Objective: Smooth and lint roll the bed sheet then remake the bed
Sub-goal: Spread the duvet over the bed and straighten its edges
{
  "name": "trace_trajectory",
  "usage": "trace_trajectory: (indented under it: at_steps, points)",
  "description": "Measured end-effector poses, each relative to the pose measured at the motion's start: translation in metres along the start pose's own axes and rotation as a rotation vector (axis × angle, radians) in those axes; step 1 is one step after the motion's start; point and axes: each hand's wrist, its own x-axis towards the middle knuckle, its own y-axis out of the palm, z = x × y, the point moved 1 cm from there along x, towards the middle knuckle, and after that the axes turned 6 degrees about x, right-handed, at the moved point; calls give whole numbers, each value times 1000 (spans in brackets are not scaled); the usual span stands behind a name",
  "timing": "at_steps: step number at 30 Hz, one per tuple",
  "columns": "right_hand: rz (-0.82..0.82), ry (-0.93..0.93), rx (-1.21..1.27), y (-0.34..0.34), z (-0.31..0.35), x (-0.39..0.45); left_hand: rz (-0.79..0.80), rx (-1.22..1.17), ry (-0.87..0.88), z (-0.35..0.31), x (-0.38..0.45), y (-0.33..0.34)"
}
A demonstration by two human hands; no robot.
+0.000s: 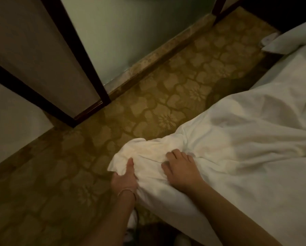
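Remaking step — my left hand (124,176) and right hand (179,168) both clutch bunched sheet (237,139) at the bed corner; next, pull it taut.

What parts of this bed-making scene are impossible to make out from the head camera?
- Left hand: its fingers are buried under the bunched white sheet.
- Bed: cut off by the right edge.
- Lint roller: none in view.
- Pillow: its corner only, the rest lost in darkness.
- Feet: dim, blurred at the bottom edge.
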Motion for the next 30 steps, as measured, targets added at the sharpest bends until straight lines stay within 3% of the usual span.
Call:
trace_trajectory:
  at_steps: [7,13,18,20,22,24,26,30]
  points:
    - [-78,196,-123,-46,-69,-66,-65,34,92,-3,-9,5]
    - [-191,417,-174,-63,-145,-141,63,365,159,-7,-41,40]
    - [-202,415,-125,-42,-154,-157,354,752,548,-29,-118,103]
    - [-293,434,-131,-42,-161,-161,523,814,749,-31,-153,133]
    - [-408,456,-160,-49,-178,-169,653,828,819,-32,-189,158]
    - [-493,458,-218,-61,-204,-190,594,873,867,-25,-222,176]
    - [-544,486,-260,-73,-236,-222,562,951,1021,-7,-255,189]
    - [-626,636,-213,-85,-294,-286,710,1030,1212,28,-334,222]
